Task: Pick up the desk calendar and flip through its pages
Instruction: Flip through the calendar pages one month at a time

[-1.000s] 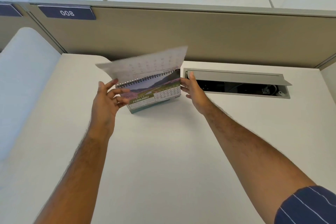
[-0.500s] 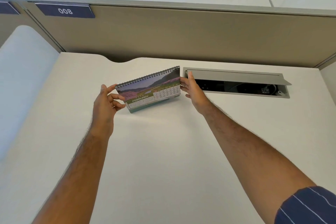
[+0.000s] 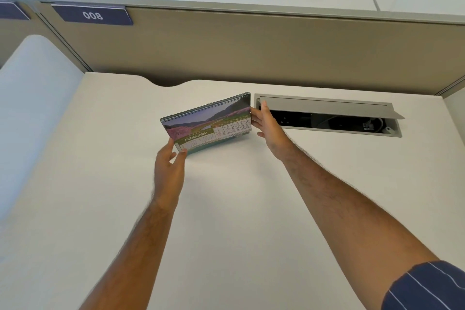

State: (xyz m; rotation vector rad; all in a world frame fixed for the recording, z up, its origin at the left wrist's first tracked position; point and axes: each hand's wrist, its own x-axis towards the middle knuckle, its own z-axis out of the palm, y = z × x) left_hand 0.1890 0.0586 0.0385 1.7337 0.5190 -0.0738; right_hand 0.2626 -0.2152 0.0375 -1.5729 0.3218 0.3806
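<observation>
A spiral-bound desk calendar (image 3: 208,123) shows its FEBRUARY page, with a flower-field photo above a date grid. It is tilted, left end lower, just above the white desk (image 3: 226,209). My right hand (image 3: 269,128) grips its right edge with the fingers. My left hand (image 3: 168,168) pinches the page's lower left corner between thumb and fingers. The calendar's back side is hidden.
An open grey cable tray (image 3: 327,106) with cables inside is set into the desk just right of the calendar. A beige partition (image 3: 251,48) with a "008" label (image 3: 92,15) runs along the desk's far edge. A white rounded panel (image 3: 32,98) stands at the left.
The raised page has gone over the spiral to the back, leaving FEBRUARY in front. My left hand has dropped from the calendar's left edge to its lower left corner. My right hand stays put.
</observation>
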